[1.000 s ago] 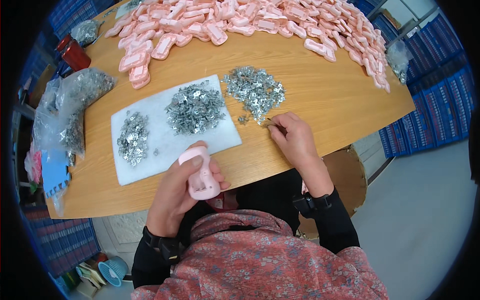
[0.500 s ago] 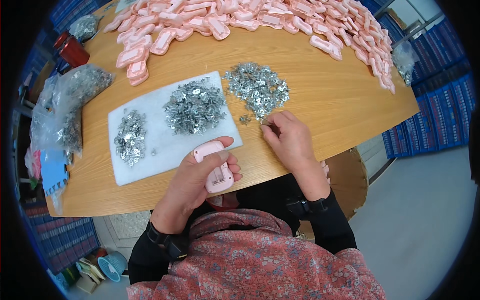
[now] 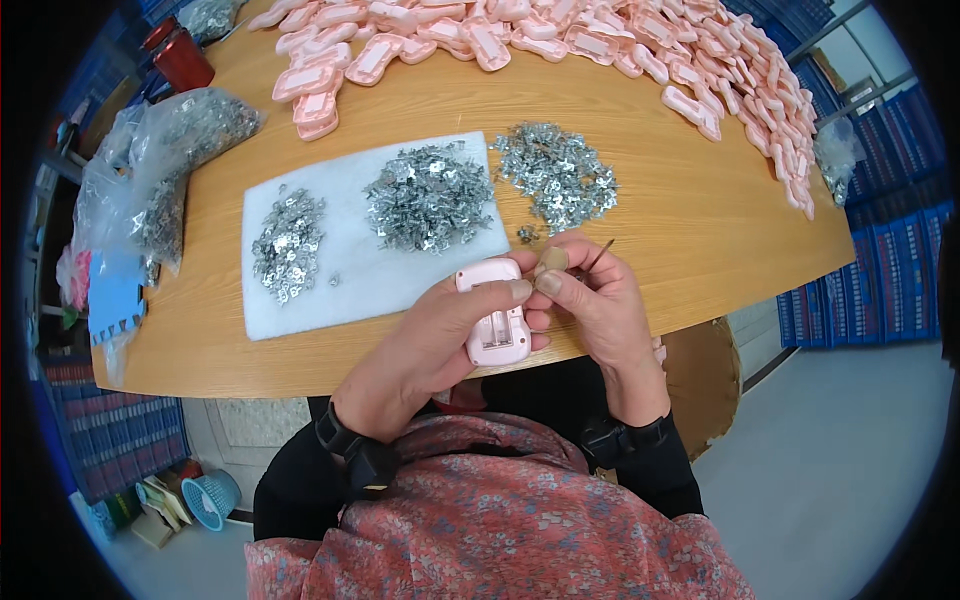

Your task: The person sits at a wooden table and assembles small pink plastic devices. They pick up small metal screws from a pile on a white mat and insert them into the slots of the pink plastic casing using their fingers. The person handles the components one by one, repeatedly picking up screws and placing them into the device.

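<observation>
My left hand (image 3: 425,330) is closed round a pale pink plastic housing (image 3: 500,342), its thumb lying across the upper part. An open battery compartment with metal contacts faces up. Close against its right side, my right hand (image 3: 605,310) pinches with thumb and index finger. A thin dark rod-like tool (image 3: 602,255) sticks out of this hand; whatever sits between the fingertips is too small to make out. Just beyond lie a loose heap of small silvery metal clips (image 3: 557,178) and a tiny separate cluster (image 3: 527,234).
A white foam sheet (image 3: 375,300) carries a large clip heap (image 3: 428,200) and a smaller one (image 3: 288,248). Many pink housings (image 3: 490,45) are piled along the far side. Bags of metal parts (image 3: 160,210) and a red canister (image 3: 183,60) stand at left.
My right hand has come from the metal clip heap to the pink housing. My left hand has moved the housing right and slightly up, so the hands now meet.
</observation>
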Motion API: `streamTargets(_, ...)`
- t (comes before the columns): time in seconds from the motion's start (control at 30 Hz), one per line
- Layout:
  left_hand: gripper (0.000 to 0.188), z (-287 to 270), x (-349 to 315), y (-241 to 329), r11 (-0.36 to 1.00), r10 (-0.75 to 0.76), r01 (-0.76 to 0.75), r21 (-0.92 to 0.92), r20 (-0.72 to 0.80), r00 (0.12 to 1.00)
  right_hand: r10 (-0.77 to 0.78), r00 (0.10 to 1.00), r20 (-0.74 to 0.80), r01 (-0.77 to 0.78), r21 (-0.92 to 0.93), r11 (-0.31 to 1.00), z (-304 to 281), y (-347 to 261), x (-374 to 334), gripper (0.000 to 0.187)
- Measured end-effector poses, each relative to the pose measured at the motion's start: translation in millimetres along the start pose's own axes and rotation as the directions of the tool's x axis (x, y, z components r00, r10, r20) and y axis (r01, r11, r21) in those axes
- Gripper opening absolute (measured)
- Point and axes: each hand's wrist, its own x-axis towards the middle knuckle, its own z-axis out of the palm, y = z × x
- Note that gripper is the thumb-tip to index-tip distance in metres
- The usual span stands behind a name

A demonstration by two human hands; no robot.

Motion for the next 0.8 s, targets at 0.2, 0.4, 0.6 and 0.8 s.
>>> streamTargets(0.2, 0.042, -4, -3, 0, 0.998, 0.044, -0.045, -0.053, -0.024, 0.999, -0.102, 0.986, 0.13, 0.124, -0.172, 0.977, 1, 0, 0, 0.009)
streamTargets(0.4, 0.041, -6, -6, 2, 0.955, 0.26, -0.242, 0.169, -0.089, 0.962, -0.059, 0.998, -0.019, 0.058, -0.052, 0.997, 18, -4, -6, 0.013)
streamTargets(0.6, 0.042, -7, -5, -8, 0.88, 0.42, -0.371, 0.297, -0.121, 0.9, 0.062, 0.996, -0.071, -0.083, -0.355, 0.931, 26, -12, -15, 0.009)
streamTargets(0.8, 0.045, -12, -15, 3, 0.994, 0.098, -0.097, -0.042, 0.016, 0.995, 0.0, 0.999, -0.033, -0.009, -0.275, 0.961, 32, -21, -14, 0.008)
